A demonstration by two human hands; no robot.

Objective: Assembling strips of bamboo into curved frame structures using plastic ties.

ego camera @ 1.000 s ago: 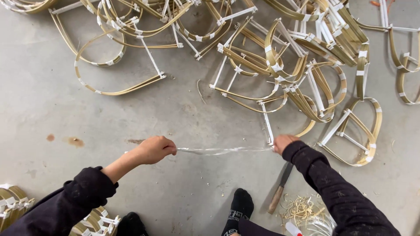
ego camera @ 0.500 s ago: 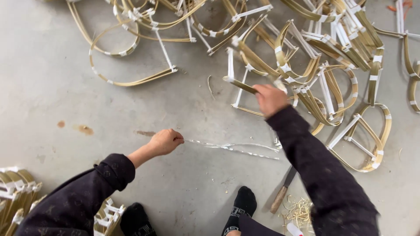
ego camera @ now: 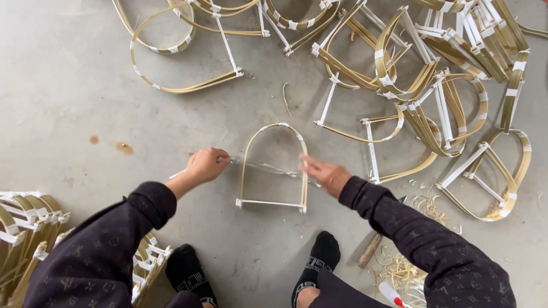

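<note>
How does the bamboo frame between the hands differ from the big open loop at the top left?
The bamboo frame is a narrow arch, closed at the bottom by a white crossbar; the open loop is wider and rounder, with a white bar slanting along its right side. The frame lies alone between the left hand and right hand; the loop adjoins other pieces. Both are pale bamboo strips with white bindings.

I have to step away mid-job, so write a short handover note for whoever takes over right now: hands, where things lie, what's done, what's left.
Left hand: closed on one end of a thin clear strip, left of the frame.
Right hand: blurred, at the right side of the arched bamboo frame; grip on frame or strip unclear.
The frame lies flat on the concrete floor in front of the feet, its white crossbar nearest the person; the strip crosses it.
Done: frame bent, crossbar taped at both corners.
Left: strip not yet wound on. More frames lie beyond; stacked ones at left.
</note>
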